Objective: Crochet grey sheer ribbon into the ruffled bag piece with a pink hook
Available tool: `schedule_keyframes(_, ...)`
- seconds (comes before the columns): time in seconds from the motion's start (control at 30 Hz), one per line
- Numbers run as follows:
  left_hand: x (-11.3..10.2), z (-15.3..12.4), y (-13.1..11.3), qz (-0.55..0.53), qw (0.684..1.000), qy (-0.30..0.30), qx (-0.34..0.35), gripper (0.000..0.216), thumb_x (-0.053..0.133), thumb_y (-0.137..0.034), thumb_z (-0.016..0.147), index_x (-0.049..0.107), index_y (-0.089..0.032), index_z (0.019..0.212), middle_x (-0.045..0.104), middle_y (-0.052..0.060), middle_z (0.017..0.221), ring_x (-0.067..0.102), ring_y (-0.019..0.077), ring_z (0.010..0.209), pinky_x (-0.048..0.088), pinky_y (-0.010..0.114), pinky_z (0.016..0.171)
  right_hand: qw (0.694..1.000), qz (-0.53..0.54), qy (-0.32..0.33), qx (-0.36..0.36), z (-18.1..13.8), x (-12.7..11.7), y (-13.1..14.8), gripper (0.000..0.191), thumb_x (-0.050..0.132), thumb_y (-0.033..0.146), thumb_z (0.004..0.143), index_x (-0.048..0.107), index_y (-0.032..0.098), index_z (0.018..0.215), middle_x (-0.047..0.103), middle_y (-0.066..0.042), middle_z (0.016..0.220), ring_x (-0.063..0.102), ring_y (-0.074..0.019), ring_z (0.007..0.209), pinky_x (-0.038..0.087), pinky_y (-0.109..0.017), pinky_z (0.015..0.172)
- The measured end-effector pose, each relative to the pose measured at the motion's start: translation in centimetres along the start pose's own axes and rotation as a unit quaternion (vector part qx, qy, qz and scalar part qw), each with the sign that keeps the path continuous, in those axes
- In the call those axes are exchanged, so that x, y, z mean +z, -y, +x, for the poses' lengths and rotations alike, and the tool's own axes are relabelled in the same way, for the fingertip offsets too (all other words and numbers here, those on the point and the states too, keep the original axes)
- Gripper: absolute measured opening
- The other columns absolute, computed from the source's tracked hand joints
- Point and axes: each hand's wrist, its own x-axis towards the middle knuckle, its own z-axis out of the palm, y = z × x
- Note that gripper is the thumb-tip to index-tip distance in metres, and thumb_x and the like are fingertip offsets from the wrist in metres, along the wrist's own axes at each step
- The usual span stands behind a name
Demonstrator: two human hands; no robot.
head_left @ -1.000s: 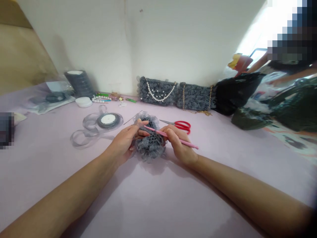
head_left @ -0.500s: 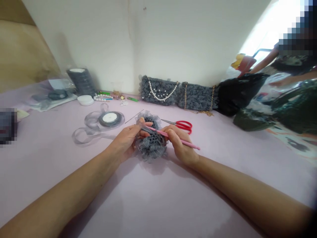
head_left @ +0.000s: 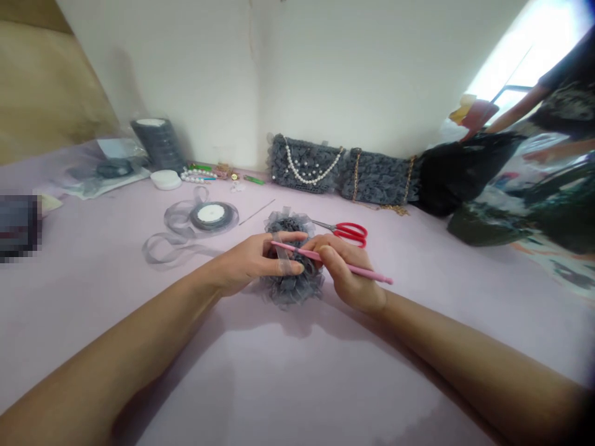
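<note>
A pink crochet hook point(head_left: 369, 274) is gripped in my right hand point(head_left: 356, 279), its tip pointing left over the work. Below and behind it is a grey crocheted ribbon piece point(head_left: 292, 291) with ruffled edges and a darker mesh middle. My left hand point(head_left: 253, 263) is at the piece's left side, thumb and forefinger stretched apart across it; its other fingers are largely hidden. A sheer grey ribbon point(head_left: 281, 255) crosses the hook near its tip and passes over the left thumb. More ribbon loops on the table lead to a spool point(head_left: 211, 214).
Red-handled scissors point(head_left: 351, 233) and a thin needle-like rod point(head_left: 257, 212) lie beyond the work. Two grey ruffled bags point(head_left: 304, 164) lean on the wall. Stacked spools point(head_left: 158, 145), a white disc point(head_left: 165, 179) and beads stand back left. A co-worker's arm reaches over a black bag point(head_left: 458, 173) at right.
My left thumb and forefinger have spread apart from their earlier pinch near the hook tip. The ribbon now runs across the hook. The view has shifted slightly.
</note>
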Motion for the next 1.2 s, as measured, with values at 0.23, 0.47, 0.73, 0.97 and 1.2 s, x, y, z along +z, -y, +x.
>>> schedule_keyframes(0.23, 0.2, 0.6, -0.2, -0.101, 0.977, -0.186, -0.026, 0.067, 0.062, -0.075, 0.073, 0.072, -0.024, 0.115, 0.073, 0.009, 0.092, 0.065, 0.0216, 0.072, 0.04, 0.028, 0.052, 0.999, -0.022, -0.017, 0.033, 0.5, -0.2, -0.1, 0.036, 0.044, 0.042, 0.1, 0.061, 0.019, 0.077, 0.064, -0.002, 0.068, 0.057, -0.0137, 0.063, 0.046, -0.027, 0.058)
schedule_keyframes(0.47, -0.2, 0.5, -0.3, -0.07, 0.974, -0.216, -0.012, 0.062, 0.061, -0.075, 0.073, 0.076, -0.023, 0.103, 0.072, 0.009, 0.088, 0.065, 0.0221, 0.076, 0.042, 0.028, 0.054, 0.998, -0.04, -0.027, 0.033, 0.3, 0.1, -0.4, 0.037, 0.042, 0.042, 0.101, 0.059, 0.019, 0.076, 0.063, -0.002, 0.068, 0.056, -0.0126, 0.062, 0.045, -0.026, 0.057)
schedule_keyframes(0.73, 0.1, -0.3, -0.4, 0.033, 0.999, 0.002, -0.021, 0.049, 0.08, -0.042, 0.073, 0.071, -0.022, 0.118, 0.074, 0.008, 0.103, 0.068, 0.0212, 0.09, 0.051, 0.029, 0.073, 0.999, -0.033, -0.013, 0.008, 0.3, -0.1, -0.2, 0.036, 0.043, 0.042, 0.1, 0.06, 0.019, 0.078, 0.061, 0.0, 0.067, 0.054, -0.0117, 0.06, 0.044, -0.025, 0.056)
schedule_keyframes(0.97, 0.5, 0.0, -0.2, 0.045, 0.999, 0.028, 0.008, 0.053, 0.079, -0.027, 0.075, 0.066, -0.023, 0.127, 0.072, 0.008, 0.116, 0.065, 0.0229, 0.107, 0.05, 0.033, 0.089, 1.0, 0.002, 0.007, 0.009, 0.2, 0.1, 0.2, 0.034, 0.045, 0.04, 0.1, 0.062, 0.019, 0.08, 0.062, -0.001, 0.074, 0.054, -0.0113, 0.064, 0.045, -0.025, 0.059)
schedule_keyframes(1.2, 0.8, -0.1, -0.3, 0.036, 0.999, 0.011, 0.018, 0.051, 0.077, -0.022, 0.075, 0.067, -0.023, 0.125, 0.075, 0.006, 0.103, 0.069, 0.0213, 0.095, 0.052, 0.031, 0.081, 0.991, -0.042, 0.126, 0.002, 1.6, -2.2, 1.0, 0.038, 0.042, 0.04, 0.1, 0.064, 0.018, 0.077, 0.06, -0.002, 0.068, 0.052, -0.0123, 0.061, 0.041, -0.026, 0.053)
